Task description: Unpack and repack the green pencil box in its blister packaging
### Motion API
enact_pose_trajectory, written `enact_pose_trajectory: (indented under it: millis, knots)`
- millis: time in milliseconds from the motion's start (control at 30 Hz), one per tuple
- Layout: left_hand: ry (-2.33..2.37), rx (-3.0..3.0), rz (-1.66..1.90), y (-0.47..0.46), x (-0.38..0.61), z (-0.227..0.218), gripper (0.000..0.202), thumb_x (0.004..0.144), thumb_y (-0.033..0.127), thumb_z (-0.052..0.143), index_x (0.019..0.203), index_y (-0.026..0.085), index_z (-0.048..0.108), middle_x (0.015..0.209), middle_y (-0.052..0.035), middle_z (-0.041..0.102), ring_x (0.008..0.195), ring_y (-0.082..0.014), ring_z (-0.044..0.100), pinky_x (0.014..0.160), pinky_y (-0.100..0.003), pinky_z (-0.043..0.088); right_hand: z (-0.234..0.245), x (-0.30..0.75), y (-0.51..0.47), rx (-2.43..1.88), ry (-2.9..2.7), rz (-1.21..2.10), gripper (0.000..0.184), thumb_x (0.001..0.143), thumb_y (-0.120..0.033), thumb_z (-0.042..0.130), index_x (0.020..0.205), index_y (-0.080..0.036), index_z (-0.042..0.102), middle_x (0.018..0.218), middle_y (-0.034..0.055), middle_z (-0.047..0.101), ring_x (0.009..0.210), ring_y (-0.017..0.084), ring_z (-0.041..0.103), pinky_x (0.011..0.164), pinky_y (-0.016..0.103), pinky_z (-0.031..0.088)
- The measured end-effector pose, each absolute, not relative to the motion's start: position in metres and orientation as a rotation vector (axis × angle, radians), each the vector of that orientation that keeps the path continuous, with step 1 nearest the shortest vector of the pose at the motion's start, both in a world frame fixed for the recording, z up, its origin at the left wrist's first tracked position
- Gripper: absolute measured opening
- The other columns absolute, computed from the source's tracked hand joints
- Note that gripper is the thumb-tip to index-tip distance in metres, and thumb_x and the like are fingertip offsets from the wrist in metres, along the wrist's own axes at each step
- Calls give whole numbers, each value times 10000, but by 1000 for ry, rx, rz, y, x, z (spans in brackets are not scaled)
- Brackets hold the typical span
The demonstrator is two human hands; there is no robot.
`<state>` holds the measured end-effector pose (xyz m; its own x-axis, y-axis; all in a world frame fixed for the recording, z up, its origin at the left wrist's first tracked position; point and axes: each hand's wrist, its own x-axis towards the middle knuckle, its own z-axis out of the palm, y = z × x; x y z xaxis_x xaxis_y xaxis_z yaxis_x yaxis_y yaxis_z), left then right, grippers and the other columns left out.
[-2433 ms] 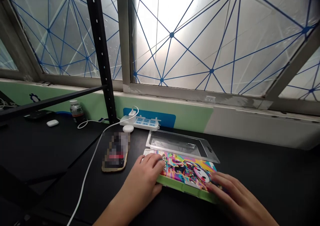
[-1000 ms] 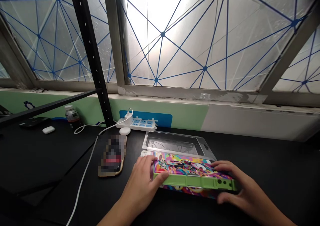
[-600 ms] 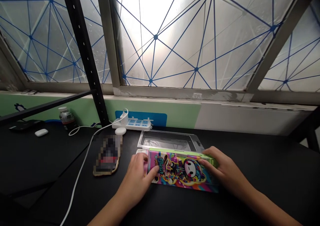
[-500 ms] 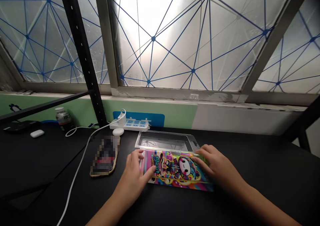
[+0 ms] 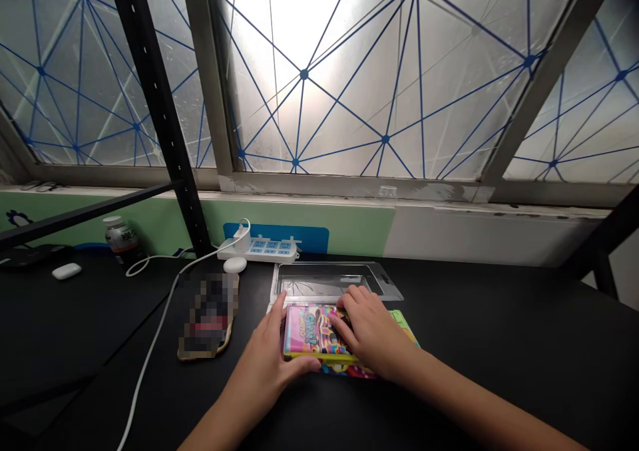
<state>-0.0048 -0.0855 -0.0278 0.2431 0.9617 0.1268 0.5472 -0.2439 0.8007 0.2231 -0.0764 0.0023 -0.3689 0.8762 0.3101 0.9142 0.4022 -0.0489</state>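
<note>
A flat case [image 5: 307,331] with a bright cartoon print and a yellow edge lies on the black desk, on top of a colourful printed sheet [image 5: 349,371]. At its left end is my left hand [image 5: 272,354], fingers at the far corner and thumb along the near edge, gripping it. My right hand [image 5: 377,334] rests across the top of the case, its thumb and fingers apart, and hides much of the print. A light green part [image 5: 404,324] shows beyond it at the right. Just behind the case lies a clear plastic blister pack [image 5: 389,288].
To the left are a phone [image 5: 210,318], a white cable [image 5: 150,364], and a small white rounded case [image 5: 234,265]. A power strip [image 5: 259,250] stands against the wall. Farther left are a bottle [image 5: 121,238] and a black metal post [image 5: 167,125].
My right hand has moved left from the right end onto the middle of the case. The yellow edge now shows more clearly at the front. My left hand stays at the left end.
</note>
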Motion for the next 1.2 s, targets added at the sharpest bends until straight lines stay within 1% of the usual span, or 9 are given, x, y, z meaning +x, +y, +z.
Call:
enact_pose_trajectory:
  millis: [300,467,567,667,767,867,933,1033,1200]
  knots:
    - [1343,2009,730,-82,-14,-16,1135,719,502,808,1596,235,139,1382,-131,601,1229,-355,585,1038,-425,432,-6,224,-74,-1345,-2195,-441,183,1000,-332,466,997,-165,539,988,120,558,923,276,510,828,449,449]
    - [1279,1924,745,-82,-28,-13,732,979,679,239,1545,227,352,1480,-95,523,1374,-327,463,1140,-453,325,9,230,-93,-1002,-2161,-588,121,985,-280,534,1037,-173,512,971,99,602,920,251,545,892,471,440]
    - [1300,1935,692,-82,-31,-11,749,987,672,106,1484,244,469,1533,-58,458,1440,-308,364,1191,-482,225,30,240,-118,-919,-2310,-306,33,977,-223,550,966,-207,523,930,55,630,832,193,579,824,387,487]
    - [1360,1980,598,-81,-29,-11,697,977,680,264,1518,261,400,1556,-59,421,1455,-315,333,1185,-509,227,50,261,-142,-1042,-2522,123,85,953,-333,605,937,-250,594,1138,75,642,1003,217,623,819,343,538]
    - [1428,2058,523,-82,-27,-13,784,895,655,527,1547,269,328,1579,-71,377,1442,-345,349,1163,-515,274,51,294,-152,-1257,-2596,400,386,802,-510,750,1141,-353,651,1428,82,532,1297,329,517,970,448,532]
    - [1444,2124,508,-83,-26,-15,811,863,588,615,1552,285,314,1579,-62,375,1440,-344,354,1154,-513,296,30,332,-148,-1471,-2477,512,1043,597,-583,868,1500,-407,377,1607,112,310,1433,423,329,1082,570,431]
    - [1438,2161,530,-83,-26,-17,795,858,566,632,1544,293,337,1566,-60,398,1431,-344,372,1145,-508,316,9,351,-143,-1560,-2385,538,1232,562,-588,881,1569,-397,197,1652,102,179,1465,429,235,1126,592,356]
    - [1464,2179,565,-82,-25,-19,764,881,566,600,1542,277,348,1535,-85,447,1400,-353,421,1128,-515,339,-18,364,-138,-1645,-2241,573,1117,684,-580,811,1576,-389,166,1639,85,232,1463,405,247,1115,589,367]
    - [1409,2094,648,-85,-27,-17,694,987,626,323,1559,232,309,1538,-93,440,1416,-331,405,1145,-495,312,-30,357,-134,-1560,-2034,556,739,785,-607,694,1437,-318,498,1450,105,556,1293,384,539,1044,526,473]
